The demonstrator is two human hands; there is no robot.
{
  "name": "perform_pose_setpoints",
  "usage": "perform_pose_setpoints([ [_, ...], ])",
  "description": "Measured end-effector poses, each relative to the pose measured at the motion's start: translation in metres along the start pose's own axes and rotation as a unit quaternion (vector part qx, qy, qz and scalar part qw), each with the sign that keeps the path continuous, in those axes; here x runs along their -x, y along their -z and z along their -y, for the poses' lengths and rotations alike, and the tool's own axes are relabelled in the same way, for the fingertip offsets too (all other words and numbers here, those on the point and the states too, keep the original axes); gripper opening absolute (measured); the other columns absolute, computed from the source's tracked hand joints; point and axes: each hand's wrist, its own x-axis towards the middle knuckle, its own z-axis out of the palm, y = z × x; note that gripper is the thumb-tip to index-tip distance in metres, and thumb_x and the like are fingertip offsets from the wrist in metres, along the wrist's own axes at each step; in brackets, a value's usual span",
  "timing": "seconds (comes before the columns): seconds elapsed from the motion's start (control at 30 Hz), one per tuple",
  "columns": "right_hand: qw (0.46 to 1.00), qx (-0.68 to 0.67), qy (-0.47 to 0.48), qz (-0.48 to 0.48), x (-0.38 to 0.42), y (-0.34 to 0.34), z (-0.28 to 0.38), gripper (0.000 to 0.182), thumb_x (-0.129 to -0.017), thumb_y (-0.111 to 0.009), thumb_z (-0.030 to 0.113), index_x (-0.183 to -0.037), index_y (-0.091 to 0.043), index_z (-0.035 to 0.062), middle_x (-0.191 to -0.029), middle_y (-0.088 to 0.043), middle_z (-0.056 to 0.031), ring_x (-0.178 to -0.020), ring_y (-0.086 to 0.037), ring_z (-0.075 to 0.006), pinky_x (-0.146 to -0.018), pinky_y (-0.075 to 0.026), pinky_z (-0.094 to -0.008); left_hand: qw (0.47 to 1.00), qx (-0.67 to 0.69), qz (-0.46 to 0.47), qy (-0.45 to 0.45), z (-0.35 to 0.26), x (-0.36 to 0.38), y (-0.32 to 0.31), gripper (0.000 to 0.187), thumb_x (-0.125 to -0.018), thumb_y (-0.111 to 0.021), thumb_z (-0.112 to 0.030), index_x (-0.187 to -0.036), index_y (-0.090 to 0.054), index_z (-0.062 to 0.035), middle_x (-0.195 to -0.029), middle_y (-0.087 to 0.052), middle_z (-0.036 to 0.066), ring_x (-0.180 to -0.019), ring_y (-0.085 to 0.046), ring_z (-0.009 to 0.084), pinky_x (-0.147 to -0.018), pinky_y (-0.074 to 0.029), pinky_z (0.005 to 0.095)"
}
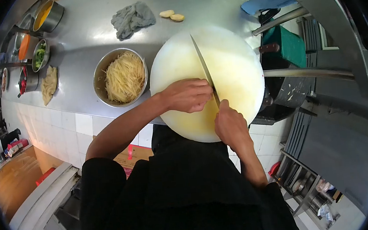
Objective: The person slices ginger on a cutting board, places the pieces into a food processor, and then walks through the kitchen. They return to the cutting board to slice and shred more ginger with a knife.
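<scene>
One round cutting board (pixel 236 66): right hand (pixel 232 126), fingers closed round knife (pixel 204 65); left hand (pixel 189 95), fingers curled beside blade, probably shielding tips, contents hidden; bowl (pixel 99 89) of shreds (pixel 124 77) near, likely for reach.

Smooth, matt white here, the round chopping board (pixel 236 62) looks like plastic, and over it comes the thin metal gleam of the knife (pixel 204 65)! Spreading left from the board, it's brushed steel all the way: the counter (pixel 86 20), grey, streaked with bright glare. Just left of the board, the bowl (pixel 99 85) shows shiny, smooth metal. Beyond the board to the left, a rough change: the grey rag (pixel 133 19), soft crumpled cloth, no gloss at all! Right of the board, polished metal on the rail (pixel 307 72), and a green bin (pixel 289 44), apparently plastic. Nearer than the board, the apron (pixel 198 179) is matt black cloth; left of that, a brown box (pixel 140 154) in dull cardboard.
</scene>
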Motion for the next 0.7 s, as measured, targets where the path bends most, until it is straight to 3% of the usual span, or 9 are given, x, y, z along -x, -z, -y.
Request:
perform_pose_setpoints([
  [0.5,0.999,-0.008,0.019,-0.039,-0.002,-0.006,-0.001,0.015,-0.090,-0.052,0.008,-0.097,-0.045,-0.0043,-0.079,-0.065,-0.0312,-0.074,-0.066,-0.0509,-0.068,-0.051,-0.0595,1.000,-0.007,-0.020,-0.014,0.001,0.003,-0.004,0.008,-0.077,-0.066,-0.009,-0.076,-0.059,-0.0048,-0.086,-0.054,0.006,-0.086,-0.056,0.0227,-0.076,-0.050,0.0341],
  [0.7,0.999,-0.013,0.006,-0.034,-0.009,-0.004,0.003,0.016,-0.090,-0.052,0.008,-0.098,-0.046,-0.0045,-0.081,-0.066,-0.0315,-0.076,-0.066,-0.0510,-0.071,-0.051,-0.0591,1.000,0.004,0.007,-0.006,0.000,0.003,0.003,0.012,-0.076,-0.067,-0.005,-0.087,-0.062,-0.0043,-0.097,-0.060,0.006,-0.091,-0.060,0.0238,-0.079,-0.051,0.0342],
])
